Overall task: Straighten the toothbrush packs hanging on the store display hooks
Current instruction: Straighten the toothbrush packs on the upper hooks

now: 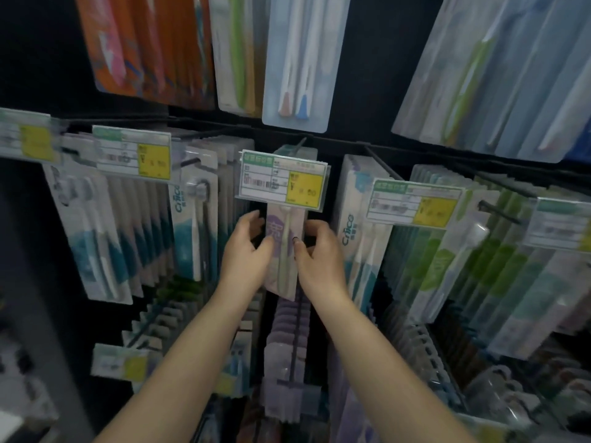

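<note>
1. While both bare forearms reached up from the bottom edge of the view, the left hand (248,247) and the right hand (316,251) met at the middle of the display wall (41,68), one at each side of the purple toothbrush pack (284,251).
2. Left fingers curled round the pack's left edge with the thumb on its front; right fingers curled behind its right edge, the thumb pressed on its face. Both hands gripped it.
3. That pack hung at the front of its row, just under the middle price tag (283,180), and sat slightly tilted.
4. Below the hands, a lower row of purple packs (287,346) ran along its own display hook (295,343), seen from above.
5. Left of the held pack hung white and teal packs (96,244); right of it, green packs (447,266) behind another yellow-marked price label (414,203).
6. Farther up, near the wall's top edge, hung an orange pack (144,46), a pale blue pack (299,62) of two brushes, and larger clear packs (499,75) at the top right corner.
7. Behind everything, the backing panel was black and the lighting dim; the edges of the view were blurred.
</note>
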Available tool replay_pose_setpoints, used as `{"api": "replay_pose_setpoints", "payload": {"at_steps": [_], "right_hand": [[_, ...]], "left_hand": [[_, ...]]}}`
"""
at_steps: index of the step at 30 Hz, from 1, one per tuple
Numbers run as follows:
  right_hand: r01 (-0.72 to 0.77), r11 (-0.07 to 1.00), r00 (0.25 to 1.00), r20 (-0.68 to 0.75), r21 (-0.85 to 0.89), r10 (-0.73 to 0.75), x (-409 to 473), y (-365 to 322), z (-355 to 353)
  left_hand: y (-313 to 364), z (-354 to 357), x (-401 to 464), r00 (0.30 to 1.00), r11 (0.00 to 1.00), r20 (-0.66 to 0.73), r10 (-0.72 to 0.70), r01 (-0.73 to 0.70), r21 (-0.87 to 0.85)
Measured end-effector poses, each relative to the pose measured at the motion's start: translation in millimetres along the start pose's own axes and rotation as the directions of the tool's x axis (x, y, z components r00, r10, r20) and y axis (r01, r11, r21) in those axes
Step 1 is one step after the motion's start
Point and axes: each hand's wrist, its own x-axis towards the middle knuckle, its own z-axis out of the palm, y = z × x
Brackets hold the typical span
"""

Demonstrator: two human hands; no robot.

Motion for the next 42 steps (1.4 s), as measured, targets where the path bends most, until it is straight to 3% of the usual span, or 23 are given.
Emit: {"api": "replay_pose_setpoints", "payload": {"at_steps": [10,19,26,32,42], "right_hand": [[0.019,0.994,1.0,-0.026,0.107,-0.016,1,2,7],[0.108,0.968,0.992,-0.092,0.227,-0.089,-13,-11,7],[0.171,0.92,0.981,-0.143,0.354,-0.128,-28,-16,8],[0.162,0.913,0.983,-0.145,0.374,-0.116,-37,-23,1],[0.316,0.893,0.945,-0.187,0.32,-0.268,-48,-24,-4]], "left_hand": [[-4,-4,-1,0.998,0.997,-0.022,0.054,-0.055,-0.051],[8,-16,-20,0.982,0.974,-0.002,0.191,-0.19,-0.124],[14,-25,-32,0.98,0.97,0.034,0.196,-0.188,-0.152],[18,-27,-43,0.963,0.939,0.086,0.255,-0.226,-0.258],[12,-27,-54,0.93,0.884,0.074,0.361,-0.316,-0.346]]}}
